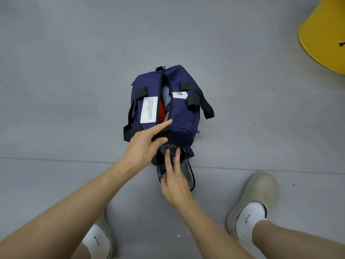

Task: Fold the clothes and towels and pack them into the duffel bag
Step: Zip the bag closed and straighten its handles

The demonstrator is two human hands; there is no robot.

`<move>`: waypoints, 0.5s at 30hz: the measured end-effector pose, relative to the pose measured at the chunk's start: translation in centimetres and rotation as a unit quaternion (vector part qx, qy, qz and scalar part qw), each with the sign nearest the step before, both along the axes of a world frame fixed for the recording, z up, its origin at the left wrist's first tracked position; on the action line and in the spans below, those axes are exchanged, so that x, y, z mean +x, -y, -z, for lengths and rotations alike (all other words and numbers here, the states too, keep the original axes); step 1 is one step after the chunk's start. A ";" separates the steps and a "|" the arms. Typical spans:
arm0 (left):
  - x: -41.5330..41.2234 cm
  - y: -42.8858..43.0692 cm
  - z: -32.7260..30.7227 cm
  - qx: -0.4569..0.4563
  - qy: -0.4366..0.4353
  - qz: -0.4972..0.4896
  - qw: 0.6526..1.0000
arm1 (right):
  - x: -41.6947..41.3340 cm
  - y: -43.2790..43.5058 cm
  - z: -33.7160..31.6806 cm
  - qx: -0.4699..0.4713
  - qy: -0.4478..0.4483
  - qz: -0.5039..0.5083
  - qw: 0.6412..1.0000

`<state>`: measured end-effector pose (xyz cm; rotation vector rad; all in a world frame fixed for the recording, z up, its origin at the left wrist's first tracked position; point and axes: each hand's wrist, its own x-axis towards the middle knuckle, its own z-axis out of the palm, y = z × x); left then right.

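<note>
On the grey floor (74,71), centre of view: navy duffel bag (184,118), just beyond the person's feet.

Progress: top zip (161,90) stands partly open. Red fabric (162,111) and pale blue fabric (167,96) are already inside. No loose clothes or towels in view on the floor. Near end pocket (186,174) is open, flap dropped toward the person, with something dark in its mouth that I cannot identify. Judged late stage. Left to do: seat that last item, close the end pocket, close the top zip.

Orientation: long axis runs near to far, zip along it. Open end faces near; black handles (201,101) fall to left and right.

Hands: right hand (175,186) reaches into the end pocket, fingers (168,157) straight and slightly apart, pressing on the dark contents. Left hand (143,144) sits on the near top edge, index finger straight along the zip, other fingers bent over the edge. Cannot tell whether they actually grip it.

Also present: yellow object (324,34), far right.
</note>
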<state>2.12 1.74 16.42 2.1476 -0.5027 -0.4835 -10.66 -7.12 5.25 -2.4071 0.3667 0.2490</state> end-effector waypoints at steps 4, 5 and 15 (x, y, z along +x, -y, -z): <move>-0.2 0.3 0.4 -0.007 -0.012 -0.014 1.000 | -1.4 -1.6 1.5 0.036 -0.034 0.039 0.998; -0.2 0.3 0.4 -0.007 -0.014 -0.012 1.000 | -1.5 -1.7 2.0 0.042 -0.053 0.040 0.997; 0.2 0.3 0.3 -0.012 -0.029 -0.022 0.999 | 3.1 -0.8 3.9 0.025 -0.131 0.004 0.991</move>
